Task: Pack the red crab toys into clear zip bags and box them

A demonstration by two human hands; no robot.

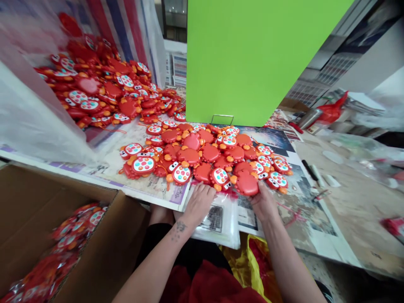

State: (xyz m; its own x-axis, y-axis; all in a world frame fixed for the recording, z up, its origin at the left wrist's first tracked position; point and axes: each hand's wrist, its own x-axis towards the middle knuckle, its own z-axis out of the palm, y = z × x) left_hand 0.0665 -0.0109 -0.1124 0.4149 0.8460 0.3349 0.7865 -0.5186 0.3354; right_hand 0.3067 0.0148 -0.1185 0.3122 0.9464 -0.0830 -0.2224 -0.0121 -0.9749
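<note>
Red crab-shaped toys with orange claws lie in a loose heap (210, 152) in front of me. Some show a white belly with coloured dots, others a plain red back. My right hand (266, 203) grips one crab toy (247, 184), red back up, at the heap's near edge. Clear plastic bags (225, 227) lie flat at the table edge, over printed paper. My left hand (201, 204), fingers curled, is closed at the upper edge of these bags, close beside a dotted crab toy (220, 178). Its fingertips are partly hidden.
A big striped sack (132, 29) spills more crab toys at the left. A cardboard box (104, 235) below it contains bagged toys. Behind the heap stands a green panel (240, 59). A black-handled tool (309, 170) and a red scoop-like object (334, 110) lie right. A yellow bag (249, 265) hangs below.
</note>
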